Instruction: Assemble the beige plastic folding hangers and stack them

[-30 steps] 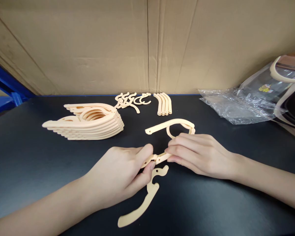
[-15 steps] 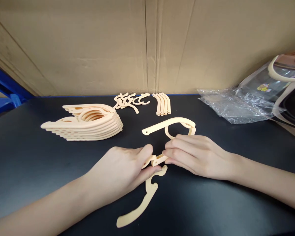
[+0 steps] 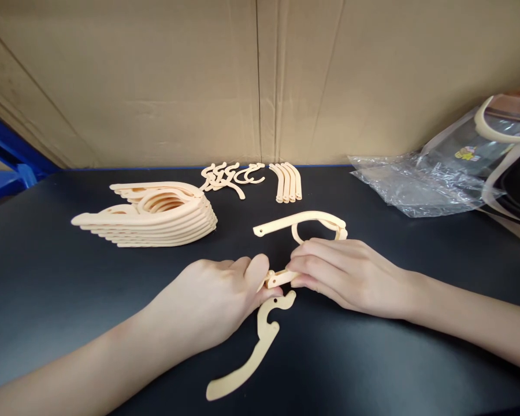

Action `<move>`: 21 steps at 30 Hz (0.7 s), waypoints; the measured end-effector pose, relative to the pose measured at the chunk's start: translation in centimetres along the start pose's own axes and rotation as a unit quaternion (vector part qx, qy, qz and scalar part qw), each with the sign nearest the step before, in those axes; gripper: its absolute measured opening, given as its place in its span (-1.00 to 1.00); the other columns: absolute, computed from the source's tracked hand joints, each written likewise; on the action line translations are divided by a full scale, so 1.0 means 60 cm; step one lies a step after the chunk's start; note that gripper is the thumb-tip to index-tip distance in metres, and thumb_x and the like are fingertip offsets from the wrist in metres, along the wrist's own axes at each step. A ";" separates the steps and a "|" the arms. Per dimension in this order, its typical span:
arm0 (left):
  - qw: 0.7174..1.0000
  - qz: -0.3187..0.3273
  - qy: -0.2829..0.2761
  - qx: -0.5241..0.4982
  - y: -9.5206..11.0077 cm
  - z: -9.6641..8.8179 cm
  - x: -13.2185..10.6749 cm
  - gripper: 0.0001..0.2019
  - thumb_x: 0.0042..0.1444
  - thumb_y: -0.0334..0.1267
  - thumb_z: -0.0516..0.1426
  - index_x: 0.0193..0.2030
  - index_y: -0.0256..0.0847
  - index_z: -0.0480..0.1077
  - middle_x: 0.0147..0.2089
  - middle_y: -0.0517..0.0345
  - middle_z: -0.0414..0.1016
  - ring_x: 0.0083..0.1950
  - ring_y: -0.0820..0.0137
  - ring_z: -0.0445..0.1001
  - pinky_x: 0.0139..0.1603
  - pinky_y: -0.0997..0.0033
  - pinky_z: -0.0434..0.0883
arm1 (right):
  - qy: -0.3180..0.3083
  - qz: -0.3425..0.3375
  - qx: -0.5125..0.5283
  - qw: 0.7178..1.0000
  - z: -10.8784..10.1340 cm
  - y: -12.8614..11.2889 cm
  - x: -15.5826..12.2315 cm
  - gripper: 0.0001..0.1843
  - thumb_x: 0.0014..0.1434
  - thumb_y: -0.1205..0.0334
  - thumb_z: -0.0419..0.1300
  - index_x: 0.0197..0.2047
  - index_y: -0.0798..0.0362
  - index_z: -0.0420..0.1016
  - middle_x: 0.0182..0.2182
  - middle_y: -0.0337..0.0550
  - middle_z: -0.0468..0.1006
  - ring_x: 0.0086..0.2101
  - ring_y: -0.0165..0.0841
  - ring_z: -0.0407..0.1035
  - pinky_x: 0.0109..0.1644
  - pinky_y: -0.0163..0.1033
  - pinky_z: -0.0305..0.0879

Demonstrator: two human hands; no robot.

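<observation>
Both hands meet at the middle of the black table (image 3: 69,277) on a cream plastic hanger assembly (image 3: 301,221). My left hand (image 3: 216,303) pinches a small cream piece against the end of the hanger's arm (image 3: 279,278). My right hand (image 3: 342,274) is closed over that arm from the right, and the hanger's curved upper part sticks out behind its fingers. A loose curved hanger arm (image 3: 253,352) lies flat on the table just below both hands, touching neither.
A stack of folded cream hangers (image 3: 151,216) sits at the left. Loose hooks (image 3: 229,176) and short curved bars (image 3: 287,182) lie at the back. Crumpled clear plastic bags (image 3: 420,182) fill the right. A cardboard wall (image 3: 260,81) closes the back.
My left thumb has pressed further in against the joint, and the two pieces now sit closer together. The loose arm on the table stays put.
</observation>
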State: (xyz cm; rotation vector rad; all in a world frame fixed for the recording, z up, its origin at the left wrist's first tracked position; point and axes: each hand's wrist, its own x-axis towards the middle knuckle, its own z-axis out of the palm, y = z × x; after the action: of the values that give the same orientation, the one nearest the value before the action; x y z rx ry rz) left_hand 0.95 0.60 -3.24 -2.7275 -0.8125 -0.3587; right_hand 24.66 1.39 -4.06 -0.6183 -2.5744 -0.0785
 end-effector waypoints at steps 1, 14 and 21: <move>1.000 0.003 0.005 0.013 0.000 0.000 -0.001 -0.56 0.46 -0.07 -0.24 -0.44 -0.16 0.12 -0.63 0.34 0.21 -0.71 0.48 0.27 -0.67 0.45 0.04 | 0.000 0.004 0.009 1.000 0.000 0.000 -0.001 -0.74 0.44 0.27 0.02 -0.21 0.18 0.48 -0.30 -0.09 0.56 -0.33 -0.38 0.44 -0.32 -0.30 0.36; 0.988 0.045 0.065 0.134 0.003 -0.001 -0.001 -0.68 0.39 -0.23 -0.04 -0.45 -0.14 0.15 -0.57 0.29 0.15 -0.61 0.41 0.21 -0.58 0.32 0.04 | -0.002 0.022 0.057 0.998 0.000 -0.002 -0.001 -0.77 0.43 0.27 0.04 -0.20 0.18 0.46 -0.31 -0.12 0.52 -0.37 -0.41 0.38 -0.31 -0.31 0.30; 0.995 0.030 0.087 0.043 -0.005 0.004 -0.009 -0.79 0.28 -0.37 -0.04 -0.42 -0.16 0.15 -0.52 0.27 0.14 -0.49 0.40 0.15 -0.49 0.33 0.04 | 0.009 0.035 0.102 0.994 0.000 0.009 -0.008 -0.81 0.38 0.20 0.13 -0.16 0.16 0.48 -0.29 -0.11 0.53 -0.30 -0.39 0.42 -0.26 -0.32 0.33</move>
State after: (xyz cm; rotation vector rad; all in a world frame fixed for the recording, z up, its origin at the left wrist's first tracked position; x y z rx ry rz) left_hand 0.37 0.64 -3.57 -2.5913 -0.6817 -0.5282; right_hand 25.26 1.69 -4.29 -0.6264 -2.4988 0.2002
